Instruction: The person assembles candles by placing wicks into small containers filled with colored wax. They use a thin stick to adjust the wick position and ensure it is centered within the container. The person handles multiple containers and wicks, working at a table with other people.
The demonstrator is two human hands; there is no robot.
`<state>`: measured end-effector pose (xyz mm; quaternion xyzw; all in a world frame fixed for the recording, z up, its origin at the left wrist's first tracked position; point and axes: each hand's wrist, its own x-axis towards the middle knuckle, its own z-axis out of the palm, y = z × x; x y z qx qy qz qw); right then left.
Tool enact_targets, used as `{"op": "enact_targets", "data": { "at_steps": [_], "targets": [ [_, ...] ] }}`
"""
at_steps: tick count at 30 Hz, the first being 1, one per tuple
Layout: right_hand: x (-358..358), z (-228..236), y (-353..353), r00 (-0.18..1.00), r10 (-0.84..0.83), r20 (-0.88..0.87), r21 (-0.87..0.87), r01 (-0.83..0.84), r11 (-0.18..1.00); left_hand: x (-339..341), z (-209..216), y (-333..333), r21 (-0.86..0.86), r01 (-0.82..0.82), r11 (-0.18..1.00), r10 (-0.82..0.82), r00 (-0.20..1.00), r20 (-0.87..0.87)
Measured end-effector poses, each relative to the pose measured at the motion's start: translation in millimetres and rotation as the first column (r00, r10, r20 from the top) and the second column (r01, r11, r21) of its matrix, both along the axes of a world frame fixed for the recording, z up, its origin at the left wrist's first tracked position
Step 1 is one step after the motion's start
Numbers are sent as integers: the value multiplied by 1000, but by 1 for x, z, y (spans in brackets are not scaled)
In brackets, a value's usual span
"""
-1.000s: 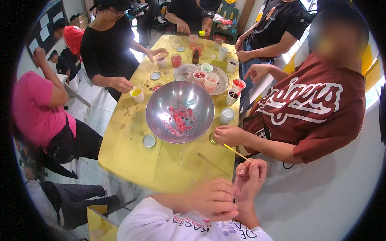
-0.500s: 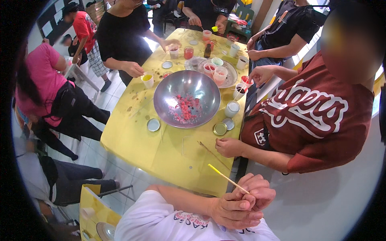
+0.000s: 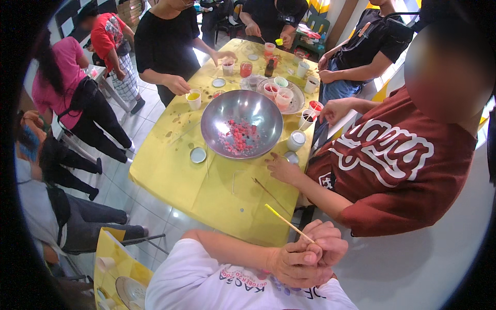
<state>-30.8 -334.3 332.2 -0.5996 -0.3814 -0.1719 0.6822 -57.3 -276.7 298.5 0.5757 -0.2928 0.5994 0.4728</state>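
Note:
My right hand (image 3: pixel 332 242) is closed on a thin wooden stick (image 3: pixel 290 223) with a bright yellow tip, which points up and left over the table's near edge. My left hand (image 3: pixel 292 266) wraps against the fingers of my right hand, just in front of my white shirt; part of the grip is hidden between them. Beyond the stick lies a dark, thin stick (image 3: pixel 267 191) on the yellow-covered table (image 3: pixel 175 191). Farther off stands a large metal bowl (image 3: pixel 212 126) with red and pink crumbly bits (image 3: pixel 240 137) inside.
At right, a person in a maroon shirt (image 3: pixel 392 155) reaches a hand (image 3: pixel 283 168) onto the table near a jar lid. Cups of coloured liquid, including a yellow one (image 3: pixel 194 99), and a round tray (image 3: pixel 298 101) stand behind the bowl. A second yellow table (image 3: pixel 111 243) is at lower left.
The maroon-shirted person's near hand has moved forward, toward the bowl, over the lids. My hands still hold the stick almost in place. The view has shifted slightly.

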Motion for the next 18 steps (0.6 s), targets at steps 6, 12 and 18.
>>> {"op": "enact_targets", "data": {
  "at_steps": [6, 12, 18],
  "targets": [
    [-7, 8, -10, 1000, 28, -1, 4, -28, 1000, -10, 11, -11, -4, -15, 1000, 15, 1000, -19],
    [-14, 16, -9, 997, -10, 71, -8, 11, 1000, -26, 17, -19, -17, -1, 1000, 0, 998, -66],
    [-17, 12, -22, 989, -119, 86, -32, 122, 992, -38, 13, -14, -14, 202, 979, -201, 968, -147]
  ]
}}
